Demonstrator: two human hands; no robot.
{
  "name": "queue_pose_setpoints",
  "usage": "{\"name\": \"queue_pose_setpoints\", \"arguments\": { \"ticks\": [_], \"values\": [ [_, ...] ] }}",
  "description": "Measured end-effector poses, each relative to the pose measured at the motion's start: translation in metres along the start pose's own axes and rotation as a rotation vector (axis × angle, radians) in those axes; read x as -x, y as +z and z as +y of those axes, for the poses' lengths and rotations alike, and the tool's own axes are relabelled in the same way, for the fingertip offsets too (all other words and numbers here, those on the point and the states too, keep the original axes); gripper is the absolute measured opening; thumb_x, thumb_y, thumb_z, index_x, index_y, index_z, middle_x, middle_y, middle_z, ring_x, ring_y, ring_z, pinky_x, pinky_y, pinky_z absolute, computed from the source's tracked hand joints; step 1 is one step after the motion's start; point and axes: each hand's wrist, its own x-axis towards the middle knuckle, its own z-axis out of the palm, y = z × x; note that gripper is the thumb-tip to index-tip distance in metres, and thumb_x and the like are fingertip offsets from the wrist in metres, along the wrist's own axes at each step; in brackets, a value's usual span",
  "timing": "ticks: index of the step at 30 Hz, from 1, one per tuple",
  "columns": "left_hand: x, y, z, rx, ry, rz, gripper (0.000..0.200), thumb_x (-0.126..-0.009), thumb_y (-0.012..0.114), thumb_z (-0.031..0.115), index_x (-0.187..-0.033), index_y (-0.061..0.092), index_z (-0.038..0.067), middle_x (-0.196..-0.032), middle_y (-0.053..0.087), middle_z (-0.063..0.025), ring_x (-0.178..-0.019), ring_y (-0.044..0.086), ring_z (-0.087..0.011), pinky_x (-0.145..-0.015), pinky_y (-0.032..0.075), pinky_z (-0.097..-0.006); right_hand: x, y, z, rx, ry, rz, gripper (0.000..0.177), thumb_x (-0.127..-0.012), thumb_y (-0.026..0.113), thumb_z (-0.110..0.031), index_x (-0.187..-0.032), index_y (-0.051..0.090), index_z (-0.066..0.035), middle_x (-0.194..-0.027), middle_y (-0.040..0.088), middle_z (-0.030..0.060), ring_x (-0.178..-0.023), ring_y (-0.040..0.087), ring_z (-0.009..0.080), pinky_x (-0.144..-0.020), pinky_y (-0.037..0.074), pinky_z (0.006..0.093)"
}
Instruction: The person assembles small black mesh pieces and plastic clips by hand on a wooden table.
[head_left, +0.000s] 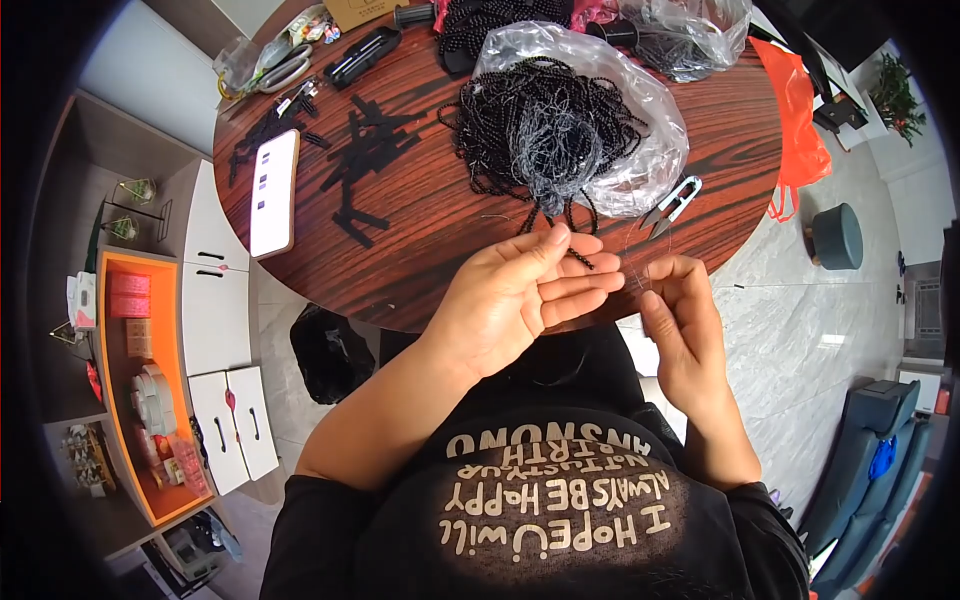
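Note:
My left hand (520,285) is palm up near the table's front edge, its thumb pressed on a strand of small black beads (580,260) that lies across the fingers. To its right, my right hand (680,320) pinches thin clear thread (636,268) between thumb and fingers. Beyond both hands, a heap of black bead strands (490,120) with tangled thread ends (555,150) rests on a clear plastic bag (650,150). Small thread snips (672,205) lie just past my right hand, their blades pointing toward the hands.
On the round wooden table (420,255) are black strips (365,150), a white phone (273,195), a black case (363,57) and scissors (287,70). An orange bag (795,120) hangs at the right edge. Another plastic bag (690,45) lies at the back.

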Motion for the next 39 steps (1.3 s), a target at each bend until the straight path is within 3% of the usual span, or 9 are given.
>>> {"name": "queue_pose_setpoints", "arguments": {
  "ticks": [2,6,11,17,26,32,39],
  "values": [
    [0.001,0.003,0.001,-0.029,0.026,0.014,0.027,-0.094,0.043,0.021,-0.103,0.055,-0.002,-0.103,0.060,-0.0212,-0.099,0.060,-0.0292,-0.079,0.052,-0.0309,0.000,0.001,-0.001,-0.064,-0.016,0.119,0.004,-0.078,0.059,0.004,-0.076,0.059,0.001,-0.057,0.050,-0.0010,-0.046,0.039,0.0053,-0.044,0.032,0.0165],
    [0.002,0.007,0.003,-0.090,0.074,0.050,0.031,-0.095,0.040,0.023,-0.103,0.054,-0.003,-0.104,0.059,-0.0224,-0.098,0.060,-0.0310,-0.082,0.051,-0.0324,0.001,-0.010,-0.005,0.360,-0.236,-0.184,0.007,-0.077,0.059,0.005,-0.084,0.063,0.003,-0.058,0.056,0.0025,-0.048,0.048,0.0074,-0.045,0.037,0.0167],
    [0.001,0.009,0.004,-0.127,0.100,0.036,0.030,-0.095,0.040,0.023,-0.103,0.053,-0.003,-0.103,0.059,-0.0231,-0.096,0.061,-0.0306,-0.080,0.052,-0.0319,-0.003,-0.018,-0.014,0.491,-0.247,-0.265,0.014,-0.077,0.058,0.005,-0.089,0.064,0.004,-0.060,0.059,0.0049,-0.049,0.052,0.0083,-0.045,0.039,0.0159],
    [0.007,0.010,0.005,-0.133,0.090,0.024,0.030,-0.095,0.040,0.023,-0.103,0.053,-0.003,-0.103,0.059,-0.0237,-0.096,0.061,-0.0306,-0.079,0.052,-0.0317,0.003,-0.018,-0.013,0.491,-0.302,-0.256,0.013,-0.076,0.058,0.006,-0.087,0.065,0.004,-0.058,0.058,0.0042,-0.045,0.050,0.0079,-0.043,0.037,0.0159],
    [0.010,0.012,0.004,-0.202,0.061,0.022,0.031,-0.095,0.040,0.024,-0.101,0.054,-0.004,-0.099,0.061,-0.0227,-0.091,0.063,-0.0275,-0.078,0.053,-0.0312,0.009,-0.017,-0.015,0.474,-0.227,-0.230,0.009,-0.075,0.060,0.004,-0.083,0.064,0.001,-0.056,0.056,0.0021,-0.044,0.043,0.0077,-0.042,0.034,0.0192],
    [0.011,0.013,0.004,-0.223,0.047,0.041,0.032,-0.095,0.041,0.024,-0.100,0.054,-0.004,-0.096,0.062,-0.0216,-0.086,0.064,-0.0252,-0.076,0.053,-0.0303,0.010,-0.016,-0.018,0.483,-0.210,-0.252,0.005,-0.076,0.058,0.006,-0.079,0.061,0.004,-0.056,0.055,0.0025,-0.046,0.049,0.0074,-0.044,0.036,0.0159],
    [0.011,0.012,0.004,-0.207,0.061,0.031,0.031,-0.095,0.042,0.025,-0.099,0.055,-0.004,-0.095,0.062,-0.0210,-0.083,0.065,-0.0237,-0.075,0.054,-0.0296,0.012,-0.015,-0.015,0.445,-0.215,-0.218,0.004,-0.075,0.060,0.003,-0.079,0.062,0.001,-0.055,0.054,0.0007,-0.044,0.041,0.0067,-0.041,0.033,0.0185]
  ]
}}
